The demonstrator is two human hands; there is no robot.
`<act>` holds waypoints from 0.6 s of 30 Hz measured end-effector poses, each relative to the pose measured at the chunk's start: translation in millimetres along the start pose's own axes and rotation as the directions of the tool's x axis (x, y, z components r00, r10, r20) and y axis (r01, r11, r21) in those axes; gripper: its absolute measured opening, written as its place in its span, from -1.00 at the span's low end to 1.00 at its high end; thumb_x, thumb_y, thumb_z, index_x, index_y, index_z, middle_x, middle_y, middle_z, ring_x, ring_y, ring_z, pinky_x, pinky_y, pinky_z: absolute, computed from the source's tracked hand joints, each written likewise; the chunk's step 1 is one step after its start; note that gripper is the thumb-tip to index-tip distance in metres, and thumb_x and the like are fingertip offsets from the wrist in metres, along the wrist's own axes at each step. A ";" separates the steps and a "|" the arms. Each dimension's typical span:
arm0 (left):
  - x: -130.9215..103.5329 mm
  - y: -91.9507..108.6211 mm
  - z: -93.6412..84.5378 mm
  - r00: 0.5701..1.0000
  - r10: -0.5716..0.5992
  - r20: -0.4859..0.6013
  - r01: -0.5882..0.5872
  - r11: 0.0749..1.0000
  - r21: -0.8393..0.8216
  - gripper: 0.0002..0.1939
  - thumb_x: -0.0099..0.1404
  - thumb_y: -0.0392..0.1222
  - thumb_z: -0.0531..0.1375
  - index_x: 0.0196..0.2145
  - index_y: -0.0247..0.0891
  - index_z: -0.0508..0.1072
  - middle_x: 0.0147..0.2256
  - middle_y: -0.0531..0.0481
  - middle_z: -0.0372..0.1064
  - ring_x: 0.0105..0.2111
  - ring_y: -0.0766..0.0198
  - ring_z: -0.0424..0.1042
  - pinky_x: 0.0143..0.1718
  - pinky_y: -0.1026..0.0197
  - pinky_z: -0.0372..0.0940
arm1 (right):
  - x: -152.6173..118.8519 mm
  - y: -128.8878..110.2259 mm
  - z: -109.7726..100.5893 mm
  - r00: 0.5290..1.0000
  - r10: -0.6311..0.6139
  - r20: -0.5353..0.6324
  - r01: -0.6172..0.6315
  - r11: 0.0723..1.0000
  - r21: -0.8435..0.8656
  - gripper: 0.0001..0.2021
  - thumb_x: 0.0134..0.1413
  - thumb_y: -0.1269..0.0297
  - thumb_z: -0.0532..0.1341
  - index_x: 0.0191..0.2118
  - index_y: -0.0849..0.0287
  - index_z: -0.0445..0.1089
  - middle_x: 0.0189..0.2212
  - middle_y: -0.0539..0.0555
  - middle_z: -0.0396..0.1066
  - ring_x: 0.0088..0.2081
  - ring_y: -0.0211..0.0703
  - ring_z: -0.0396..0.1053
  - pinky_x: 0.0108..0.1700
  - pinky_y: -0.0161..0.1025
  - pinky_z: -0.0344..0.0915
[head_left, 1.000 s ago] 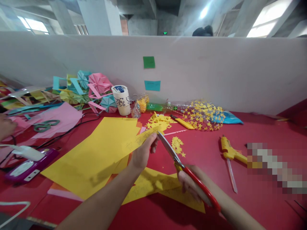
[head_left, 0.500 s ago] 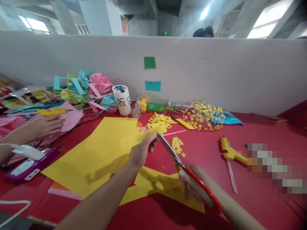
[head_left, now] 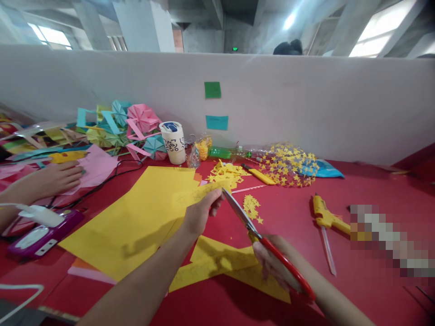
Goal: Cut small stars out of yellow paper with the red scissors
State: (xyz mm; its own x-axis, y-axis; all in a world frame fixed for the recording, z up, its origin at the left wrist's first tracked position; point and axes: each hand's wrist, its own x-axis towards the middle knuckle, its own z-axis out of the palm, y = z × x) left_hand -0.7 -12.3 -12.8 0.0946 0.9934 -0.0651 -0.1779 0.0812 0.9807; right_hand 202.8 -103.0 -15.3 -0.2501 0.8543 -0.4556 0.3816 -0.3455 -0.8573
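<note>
My left hand (head_left: 200,212) pinches a strip of yellow paper (head_left: 193,195) that carries faint drawn lines. Red-handled scissors (head_left: 270,246) are gripped in my right hand (head_left: 272,260), their blade tips touching the strip's end beside my left thumb. Small cut yellow stars (head_left: 251,206) lie in a heap just right of the blades. Behind my left hand is a pile of yellow paper scraps (head_left: 226,173). Large yellow sheets (head_left: 136,217) spread under and left of my left arm, and more marked yellow strips (head_left: 217,265) lie below the scissors.
A yellow glue gun (head_left: 322,213) rests at right. Along the partition stand a white cup (head_left: 172,144), a green bottle (head_left: 219,151) and a star-covered clear plastic piece (head_left: 288,165). A yellow cutter (head_left: 261,175) lies nearby. At left are a purple power strip (head_left: 44,233) and another person's hand (head_left: 57,179).
The other person's hand at left has shifted slightly left with a yellow object. My hands, the scissors and the paper strip look almost unmoved.
</note>
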 end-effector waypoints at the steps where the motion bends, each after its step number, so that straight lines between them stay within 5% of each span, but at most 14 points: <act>1: 0.0 0.1 -0.1 1.000 0.003 0.000 -0.003 1.000 0.004 -0.65 0.19 0.08 0.18 -0.53 -0.26 0.48 -0.60 0.08 0.29 -0.63 0.43 0.22 -0.60 0.34 0.14 | -1.0 -1.3 -0.2 1.000 -0.001 0.002 0.001 1.000 0.002 -0.54 -0.02 -0.18 0.27 -0.55 0.11 0.19 -0.78 -0.15 0.08 -0.76 -0.34 0.09 -0.69 -0.37 0.07; 11: 5.3 1.6 -1.4 0.992 0.092 -0.086 -0.090 0.996 0.024 -0.59 0.20 0.05 0.17 -0.66 -0.27 0.41 -0.67 0.06 0.26 -0.65 0.40 0.19 -0.59 0.30 0.14 | -4.2 -4.2 -0.7 0.999 -0.027 -0.025 0.027 1.000 0.008 -0.53 0.01 -0.19 0.25 -0.54 0.14 0.21 -0.74 -0.14 0.10 -0.74 -0.38 0.05 -0.69 -0.40 0.03; 18: -12.6 10.6 11.5 0.991 0.111 -0.071 -0.101 0.986 0.129 -0.57 0.26 0.11 0.16 -0.60 -0.24 0.40 -0.67 0.11 0.22 -0.62 0.41 0.23 -0.49 0.33 0.22 | -2.8 0.1 -0.1 0.999 -0.042 0.013 0.042 0.999 0.032 -0.52 0.02 -0.23 0.22 -0.41 0.18 0.32 -0.68 -0.06 0.27 -0.75 -0.33 0.12 -0.69 -0.36 0.03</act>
State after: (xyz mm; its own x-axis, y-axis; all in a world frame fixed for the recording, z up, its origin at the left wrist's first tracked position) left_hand 7.4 -24.9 0.6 0.0041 0.9995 0.0314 -0.0583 -0.0311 0.9978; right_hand 203.6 -105.3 -14.1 -0.2772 0.8631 -0.4221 0.3424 -0.3218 -0.8828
